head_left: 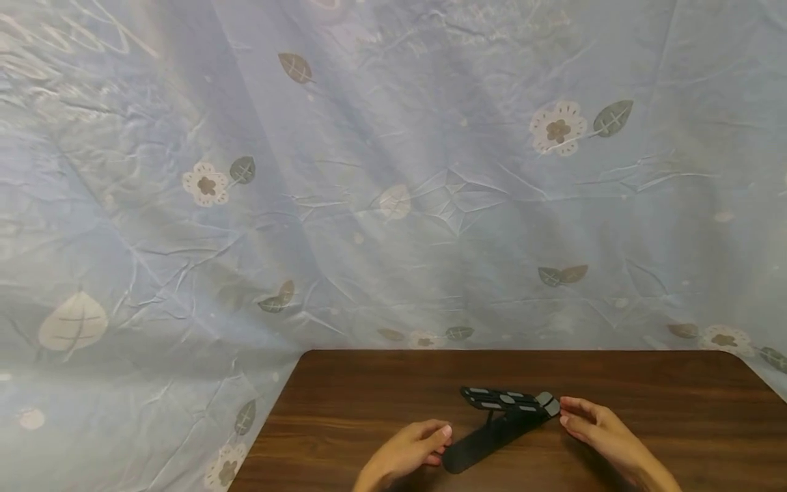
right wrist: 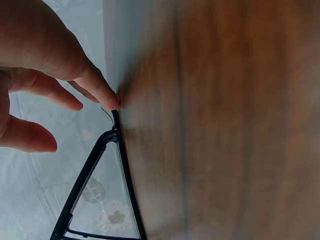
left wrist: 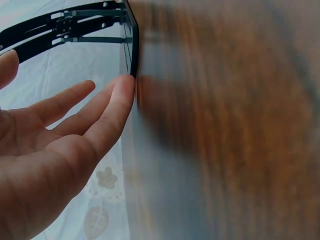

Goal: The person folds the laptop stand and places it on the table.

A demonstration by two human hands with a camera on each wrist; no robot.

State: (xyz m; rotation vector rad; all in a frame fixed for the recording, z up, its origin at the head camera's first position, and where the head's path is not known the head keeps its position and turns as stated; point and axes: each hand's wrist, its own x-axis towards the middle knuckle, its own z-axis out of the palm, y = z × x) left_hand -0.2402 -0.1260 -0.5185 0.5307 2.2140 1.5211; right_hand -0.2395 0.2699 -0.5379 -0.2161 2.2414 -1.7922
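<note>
On the table is a black folding stand (head_left: 479,441) with grey pads, its slotted upper plate (head_left: 501,398) propped at an angle above a flat base. From the side, the right wrist view shows the stand (right wrist: 131,185) as a wedge with a crossbar. My left hand (head_left: 412,447) is beside the base's rounded near end; in the left wrist view a fingertip (left wrist: 125,85) meets the base's edge, with the thumb held apart. At the hinged end, my right hand (head_left: 605,434) has loosely extended fingers, and one fingertip (right wrist: 111,100) touches the stand's end close to the tabletop.
The dark wood-grain table (head_left: 369,383) has rounded far corners. Behind it and along the left side hangs a wrinkled pale-blue curtain (head_left: 393,260) printed with leaves and flowers.
</note>
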